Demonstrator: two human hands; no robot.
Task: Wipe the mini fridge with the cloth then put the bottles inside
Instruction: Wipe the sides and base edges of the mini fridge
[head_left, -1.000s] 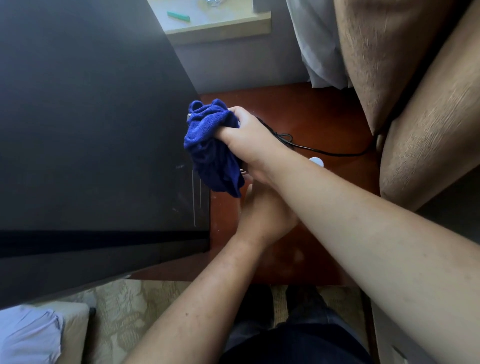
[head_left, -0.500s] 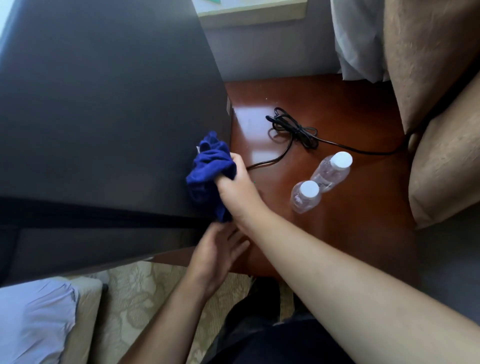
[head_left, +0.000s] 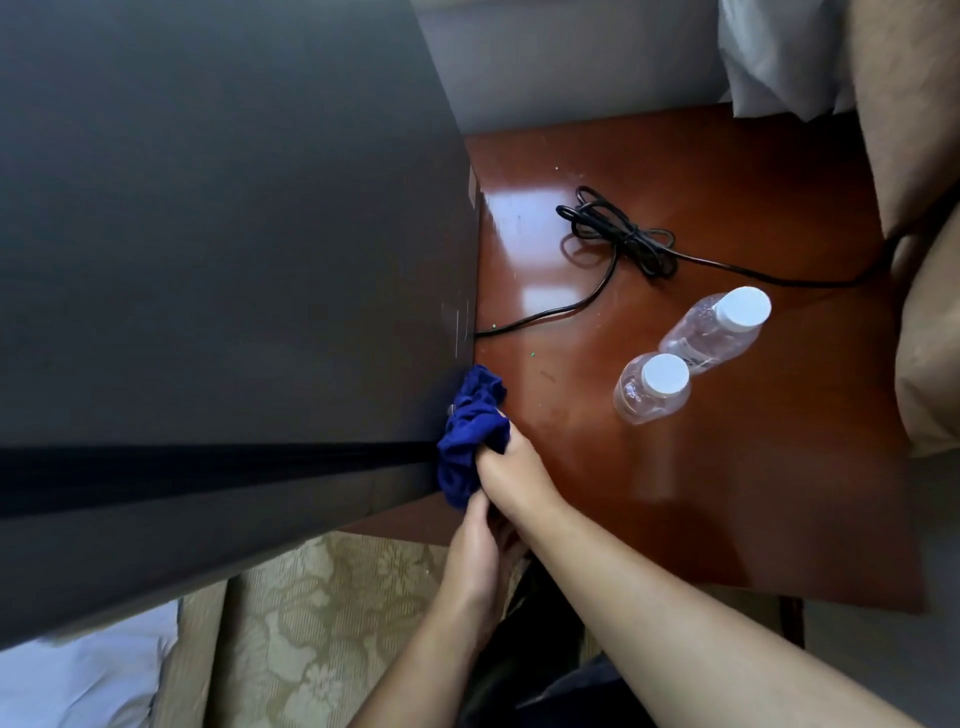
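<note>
Head view is showing the wiping step under way: the right hand (head_left: 511, 470) is clenching the bunched blue cloth (head_left: 470, 431) against the mini fridge (head_left: 234, 234) on its right side by the door seam, while the left hand (head_left: 480, 551) is sitting tucked under that wrist, its fingers too hidden to judge. The nearer bottle (head_left: 652, 387) and the farther bottle (head_left: 719, 325) are standing capped on the glossy red-brown table (head_left: 727, 493), well apart from the fridge, so loading is likely all left. A black cable (head_left: 623, 234) is lying behind them; a beige armchair (head_left: 930, 322) and patterned carpet (head_left: 322, 623) are bordering the table.
</note>
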